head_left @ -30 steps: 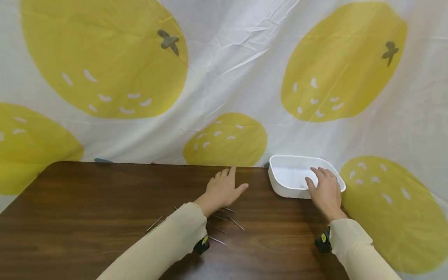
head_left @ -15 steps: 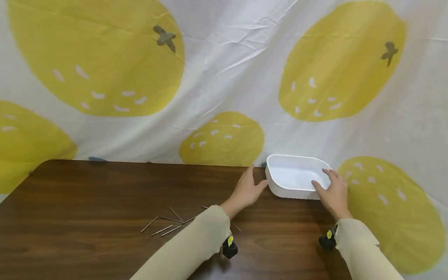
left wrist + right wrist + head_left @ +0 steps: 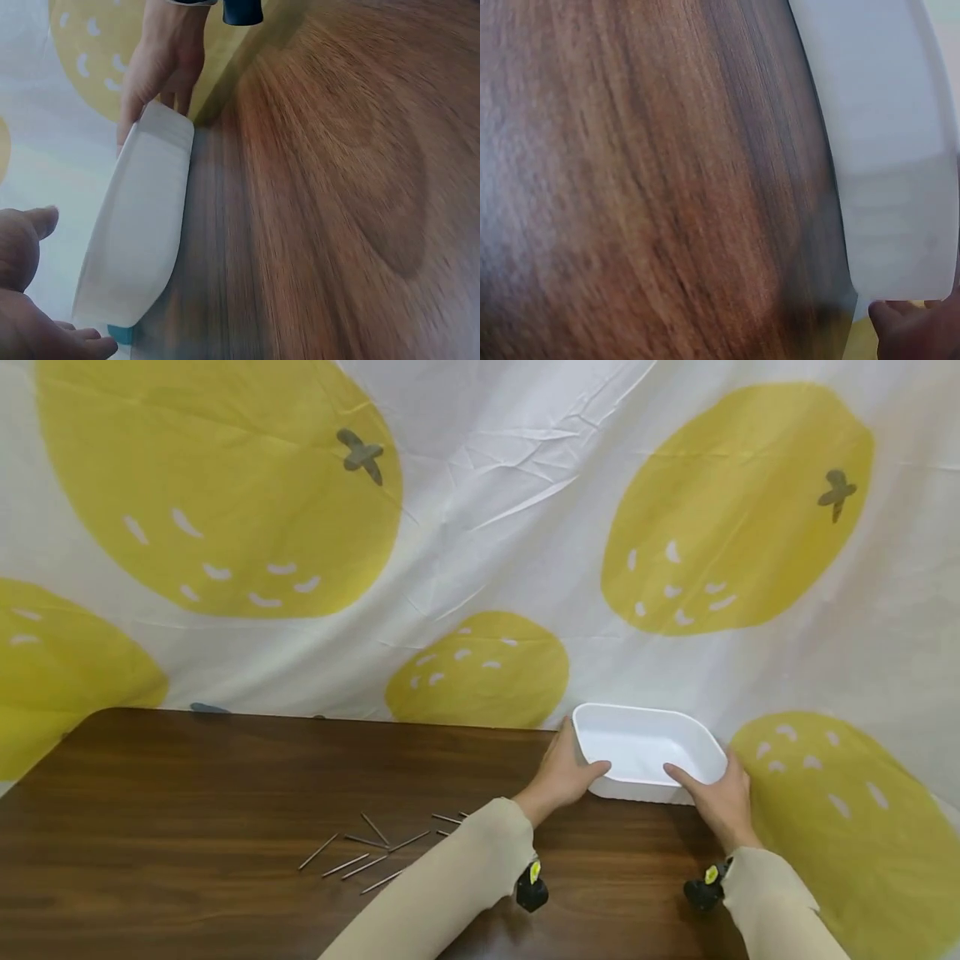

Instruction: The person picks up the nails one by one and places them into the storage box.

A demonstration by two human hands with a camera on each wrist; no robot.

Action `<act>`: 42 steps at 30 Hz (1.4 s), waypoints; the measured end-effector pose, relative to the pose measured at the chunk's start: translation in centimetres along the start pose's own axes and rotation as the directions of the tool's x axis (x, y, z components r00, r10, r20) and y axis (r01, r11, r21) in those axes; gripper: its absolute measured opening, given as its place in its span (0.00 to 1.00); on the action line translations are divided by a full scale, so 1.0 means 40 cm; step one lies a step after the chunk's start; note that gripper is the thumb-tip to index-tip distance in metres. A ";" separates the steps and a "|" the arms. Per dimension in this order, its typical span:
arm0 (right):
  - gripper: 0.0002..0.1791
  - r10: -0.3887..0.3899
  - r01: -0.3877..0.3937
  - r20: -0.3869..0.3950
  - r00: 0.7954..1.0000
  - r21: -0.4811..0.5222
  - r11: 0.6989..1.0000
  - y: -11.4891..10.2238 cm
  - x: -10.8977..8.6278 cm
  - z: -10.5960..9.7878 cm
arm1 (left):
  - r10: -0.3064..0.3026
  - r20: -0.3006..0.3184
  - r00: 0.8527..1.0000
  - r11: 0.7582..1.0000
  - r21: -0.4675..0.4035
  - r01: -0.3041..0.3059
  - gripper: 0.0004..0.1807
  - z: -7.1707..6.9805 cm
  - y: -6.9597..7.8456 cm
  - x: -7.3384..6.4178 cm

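Observation:
A white plastic tub, oblong with rounded corners, stands at the far right edge of the table with nothing inside. My left hand holds its left end, fingers along the outer wall and thumb over the front rim. At the opposite end, my right hand grips the tub, thumb over the rim and fingers round the outside. In the left wrist view, the left fingers lie at the tub's near end. The right wrist view shows the tub's wall with right fingertips at its end.
Several thin metal rods lie scattered on the dark wooden table, partly hidden behind my left sleeve. A white curtain with large yellow fruit prints hangs right behind the table's back edge.
My left hand has moved right, from over the rods to the tub's left end. My right hand has shifted slightly right and taken hold of the right end. More rods show now on the left.

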State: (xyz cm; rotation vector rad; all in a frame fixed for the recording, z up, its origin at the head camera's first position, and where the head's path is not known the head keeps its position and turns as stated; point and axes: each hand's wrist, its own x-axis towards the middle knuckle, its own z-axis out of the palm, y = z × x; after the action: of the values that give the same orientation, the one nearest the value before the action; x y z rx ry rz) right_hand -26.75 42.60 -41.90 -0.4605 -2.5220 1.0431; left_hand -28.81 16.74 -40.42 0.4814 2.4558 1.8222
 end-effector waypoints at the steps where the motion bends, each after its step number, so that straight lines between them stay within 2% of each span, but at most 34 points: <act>1: 0.56 0.016 -0.016 0.000 1.000 0.002 1.000 0.003 0.000 0.001 | -0.010 0.010 1.000 1.000 -0.003 0.010 0.51 0.006 0.002 0.002; 3: 0.56 0.037 -0.037 0.007 0.999 0.009 0.999 0.008 -0.002 0.002 | -0.040 0.027 0.999 0.999 -0.015 0.041 0.53 0.017 0.006 0.003; 6: 0.56 0.056 -0.056 0.026 0.998 0.009 0.998 0.010 -0.007 0.001 | -0.127 0.043 0.991 0.992 -0.012 0.127 0.55 0.035 0.006 0.001; 7: 0.56 0.055 -0.056 0.031 0.998 0.009 0.998 0.009 -0.007 0.000 | -0.134 0.041 0.990 0.991 -0.024 0.135 0.54 0.039 0.004 0.002; 9: 0.57 0.054 -0.054 0.040 0.998 0.007 0.999 0.004 -0.008 0.000 | -0.124 0.017 0.992 0.991 -0.053 0.125 0.51 0.047 -0.001 0.004; 14: 0.58 0.046 -0.047 0.067 0.997 0.009 0.999 -0.008 -0.019 0.004 | -0.085 -0.089 0.992 0.993 -0.093 0.076 0.44 0.056 -0.023 0.004; 19: 0.60 0.064 -0.061 0.081 0.995 -0.036 0.997 -0.014 -0.039 0.009 | -0.073 -0.144 0.987 0.995 -0.080 0.062 0.44 0.049 -0.043 -0.005; 23: 0.61 0.034 -0.028 0.095 0.995 -0.058 0.998 -0.025 -0.042 0.017 | -0.055 -0.134 0.989 0.996 -0.081 0.045 0.43 0.023 -0.048 -0.009; 28: 0.57 -0.064 0.073 0.155 0.986 -0.057 0.996 -0.037 -0.041 0.024 | -0.033 -0.118 0.992 0.996 -0.081 0.024 0.42 -0.027 -0.061 -0.009; 34: 0.52 -0.165 0.176 0.215 0.963 -0.029 0.984 -0.058 -0.037 0.032 | -0.073 -0.110 0.991 0.996 -0.067 0.066 0.42 -0.093 -0.063 -0.006; 38: 0.54 -0.165 0.178 0.239 0.957 -0.032 0.983 -0.076 -0.043 0.041 | -0.085 -0.108 0.991 0.993 -0.096 0.074 0.43 -0.124 -0.074 -0.008; 42: 0.59 -0.117 0.127 0.267 0.957 -0.018 0.992 -0.100 -0.059 0.059 | -0.081 -0.100 0.992 0.984 -0.164 0.064 0.43 -0.160 -0.092 -0.019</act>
State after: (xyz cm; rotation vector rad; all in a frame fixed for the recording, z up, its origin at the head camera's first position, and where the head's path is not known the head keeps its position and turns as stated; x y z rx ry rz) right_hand -26.38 37.50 -41.07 -0.1793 -2.7653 1.0779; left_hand -30.31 9.65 -42.02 0.2890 2.3292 2.0440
